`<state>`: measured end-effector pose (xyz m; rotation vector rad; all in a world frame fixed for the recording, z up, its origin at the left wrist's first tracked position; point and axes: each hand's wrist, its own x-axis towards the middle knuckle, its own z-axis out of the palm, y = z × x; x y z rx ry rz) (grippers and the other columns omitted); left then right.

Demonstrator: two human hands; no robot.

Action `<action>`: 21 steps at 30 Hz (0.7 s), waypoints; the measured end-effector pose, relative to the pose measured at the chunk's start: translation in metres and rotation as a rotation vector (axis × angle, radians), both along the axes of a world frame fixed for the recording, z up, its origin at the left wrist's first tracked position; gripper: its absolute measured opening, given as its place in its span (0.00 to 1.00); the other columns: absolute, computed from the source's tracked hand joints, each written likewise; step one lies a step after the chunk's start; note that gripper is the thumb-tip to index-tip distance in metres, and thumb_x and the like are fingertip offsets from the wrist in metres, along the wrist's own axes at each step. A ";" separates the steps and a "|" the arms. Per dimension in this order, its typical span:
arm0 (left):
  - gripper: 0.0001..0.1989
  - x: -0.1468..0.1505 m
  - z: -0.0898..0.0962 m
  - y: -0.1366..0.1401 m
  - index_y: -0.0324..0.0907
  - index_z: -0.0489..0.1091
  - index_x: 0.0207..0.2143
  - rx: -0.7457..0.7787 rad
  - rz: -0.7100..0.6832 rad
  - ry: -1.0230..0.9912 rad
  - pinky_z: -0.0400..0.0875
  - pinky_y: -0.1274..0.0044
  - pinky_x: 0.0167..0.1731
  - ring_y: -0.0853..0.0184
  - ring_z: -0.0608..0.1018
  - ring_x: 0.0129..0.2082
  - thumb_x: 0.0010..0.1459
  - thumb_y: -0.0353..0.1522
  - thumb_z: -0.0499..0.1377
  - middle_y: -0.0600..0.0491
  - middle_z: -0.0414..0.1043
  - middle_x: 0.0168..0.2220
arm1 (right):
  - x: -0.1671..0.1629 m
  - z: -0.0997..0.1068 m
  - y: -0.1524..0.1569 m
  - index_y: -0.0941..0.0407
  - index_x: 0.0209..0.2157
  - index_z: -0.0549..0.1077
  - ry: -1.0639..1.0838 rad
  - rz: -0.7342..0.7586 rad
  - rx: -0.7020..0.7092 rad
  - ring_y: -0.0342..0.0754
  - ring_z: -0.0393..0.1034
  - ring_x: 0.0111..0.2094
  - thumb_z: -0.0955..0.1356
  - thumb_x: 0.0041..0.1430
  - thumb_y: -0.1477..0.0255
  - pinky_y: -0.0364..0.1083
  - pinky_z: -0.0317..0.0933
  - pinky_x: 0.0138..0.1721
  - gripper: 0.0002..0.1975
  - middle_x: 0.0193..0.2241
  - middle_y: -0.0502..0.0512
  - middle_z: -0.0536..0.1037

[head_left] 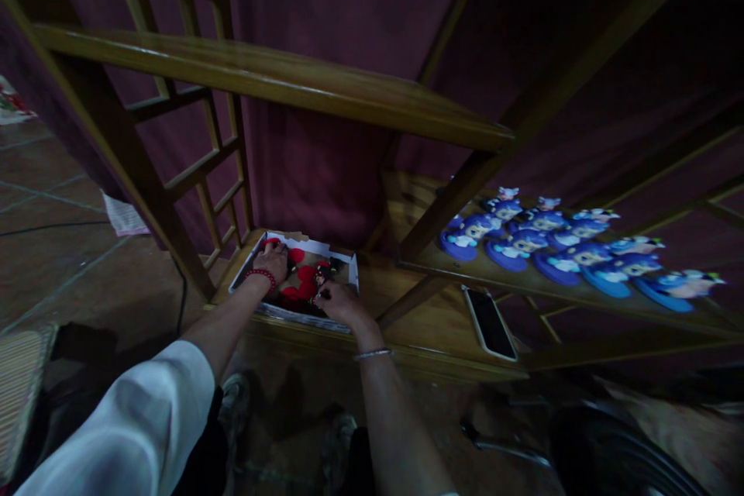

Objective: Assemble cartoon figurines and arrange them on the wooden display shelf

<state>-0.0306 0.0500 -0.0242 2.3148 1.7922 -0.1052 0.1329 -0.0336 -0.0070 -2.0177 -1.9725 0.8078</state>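
A shallow white cardboard box (354, 273) with a brown bottom sits on the low wooden shelf, and both hands reach into it. Several red rounded pieces (306, 283) and small dark-and-red figures (329, 266) lie inside. At the box's left end, my left hand (274, 262) rests with its fingers stretched out over the red pieces; whatever lies under the palm is hidden. My right hand (340, 304) comes over the near right side. Its fingers are closed at a small dark-and-red figure, whose details are too dim to make out.
A phone (493, 325) lies on the low shelf (415, 318) to the right. Several blue-and-white figurines (573, 256) on round bases stand on a raised shelf at right. A wooden crossbar (279, 81) and lattice frame (203, 163) stand close above and left of the box.
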 end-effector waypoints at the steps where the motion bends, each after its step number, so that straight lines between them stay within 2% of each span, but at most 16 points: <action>1: 0.22 0.001 0.000 0.001 0.39 0.57 0.51 0.000 0.003 0.016 0.56 0.65 0.46 0.55 0.48 0.56 0.51 0.27 0.46 0.49 0.48 0.58 | 0.000 0.000 -0.001 0.53 0.31 0.73 -0.002 -0.002 -0.004 0.47 0.68 0.38 0.66 0.45 0.69 0.42 0.58 0.38 0.08 0.34 0.52 0.75; 7: 0.21 0.005 -0.003 0.008 0.40 0.60 0.49 0.084 -0.019 0.042 0.53 0.64 0.45 0.55 0.54 0.53 0.51 0.26 0.45 0.45 0.54 0.54 | -0.001 0.003 -0.001 0.54 0.29 0.73 -0.016 -0.017 -0.017 0.48 0.68 0.38 0.66 0.45 0.68 0.42 0.58 0.38 0.08 0.33 0.53 0.76; 12: 0.19 0.010 -0.003 0.014 0.39 0.63 0.45 0.113 -0.016 0.070 0.51 0.65 0.45 0.56 0.58 0.49 0.51 0.27 0.45 0.43 0.62 0.48 | 0.000 0.003 -0.002 0.54 0.32 0.73 -0.042 -0.016 0.005 0.47 0.67 0.40 0.65 0.45 0.69 0.42 0.58 0.39 0.10 0.35 0.53 0.75; 17: 0.18 0.013 -0.007 0.019 0.34 0.64 0.44 0.123 0.009 0.085 0.52 0.67 0.44 0.56 0.59 0.48 0.52 0.26 0.44 0.40 0.63 0.46 | 0.000 0.003 -0.003 0.54 0.33 0.72 -0.029 -0.005 0.019 0.46 0.67 0.39 0.65 0.46 0.70 0.41 0.57 0.40 0.10 0.34 0.53 0.75; 21: 0.17 0.012 -0.008 0.019 0.36 0.65 0.43 0.136 0.019 0.093 0.52 0.67 0.44 0.57 0.59 0.48 0.53 0.26 0.44 0.41 0.62 0.46 | -0.001 0.003 -0.002 0.55 0.35 0.72 -0.021 -0.006 0.026 0.46 0.67 0.39 0.64 0.47 0.70 0.42 0.57 0.40 0.11 0.34 0.54 0.75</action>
